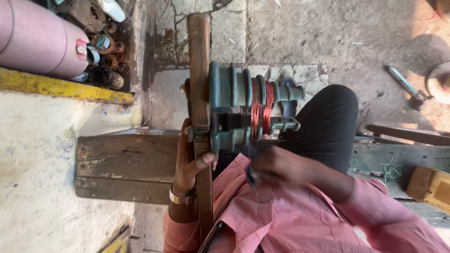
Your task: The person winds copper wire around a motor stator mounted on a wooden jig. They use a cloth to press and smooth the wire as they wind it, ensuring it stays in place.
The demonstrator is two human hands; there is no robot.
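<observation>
A green metal winding former (232,110) with stepped grooves is fixed to a long wooden bar (199,61). Red copper wire (261,110) is wound in two of its grooves. My left hand (190,161), with a metal watch on the wrist, grips the wooden bar just below the former, thumb across the front. My right hand (281,166) is close under the coils, fingers closed on a small dark piece (251,175) that is blurred. My pink shirt and a dark trouser knee (328,122) lie behind the former.
A worn wooden plank (126,164) lies to the left. Pink cylinders (42,42) and rusty parts (108,51) sit at top left above a yellow edge (61,86). A hammer (408,86) lies on the ground at right, a wooden block (431,187) lower right.
</observation>
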